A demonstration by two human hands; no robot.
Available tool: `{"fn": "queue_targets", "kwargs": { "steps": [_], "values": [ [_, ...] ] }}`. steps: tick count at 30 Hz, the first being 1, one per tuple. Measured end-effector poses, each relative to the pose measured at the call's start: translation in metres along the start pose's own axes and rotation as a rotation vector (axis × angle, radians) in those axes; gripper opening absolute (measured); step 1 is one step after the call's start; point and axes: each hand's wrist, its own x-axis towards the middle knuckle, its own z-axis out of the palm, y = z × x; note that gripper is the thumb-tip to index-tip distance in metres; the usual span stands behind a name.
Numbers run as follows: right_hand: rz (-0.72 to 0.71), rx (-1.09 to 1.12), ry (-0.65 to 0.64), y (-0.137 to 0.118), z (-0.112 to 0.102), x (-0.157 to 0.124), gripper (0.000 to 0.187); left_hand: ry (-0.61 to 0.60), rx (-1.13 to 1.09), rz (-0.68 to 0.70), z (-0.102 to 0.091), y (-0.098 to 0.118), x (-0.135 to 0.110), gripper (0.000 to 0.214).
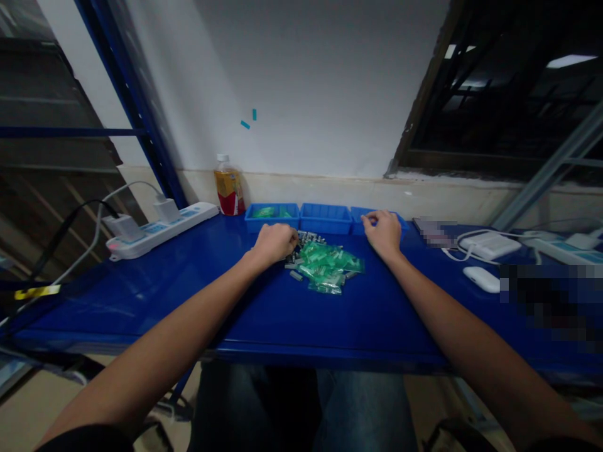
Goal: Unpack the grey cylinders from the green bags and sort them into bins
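Observation:
My left hand [276, 242] is closed at the left edge of a pile, by some small metallic parts [308, 237]; what its fingers hold, if anything, is hidden. Small green plastic packets [327, 267] make up most of the pile, with a few grey pieces [296, 275] lying beside them. At the front of the right blue bin [404, 225], my right hand [384, 232] has its fingers curled together, and I cannot make out anything in them. The middle blue bin [326, 220] stands between the hands. Green packets lie in the left blue bin [254, 223].
A drink bottle [229, 188] stands behind the left bin. Power strips lie at the left [164, 229] and right [553, 247], with cables. A white charger [490, 245] and a white case [481, 280] rest on the right of the blue table [282, 320].

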Motion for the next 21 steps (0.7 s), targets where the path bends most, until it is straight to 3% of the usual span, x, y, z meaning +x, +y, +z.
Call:
{"fn": "queue_targets", "kwargs": {
  "steps": [4,12,16,21],
  "values": [
    [0.066,-0.056,-0.018,0.005,0.003,0.001,0.027,0.031,0.109,0.011,-0.005,0.01,-0.001,0.023],
    [0.013,-0.082,-0.06,-0.012,0.0,-0.008,0.037,0.059,0.233,0.101,-0.008,0.02,-0.005,0.022],
    [-0.106,0.003,-0.077,-0.033,-0.01,-0.02,0.031,0.112,0.293,0.151,-0.008,0.022,-0.005,0.022],
    [-0.336,0.163,-0.121,-0.071,-0.017,-0.039,0.023,0.211,0.274,-0.006,-0.026,0.015,-0.006,0.024]
  ]
}}
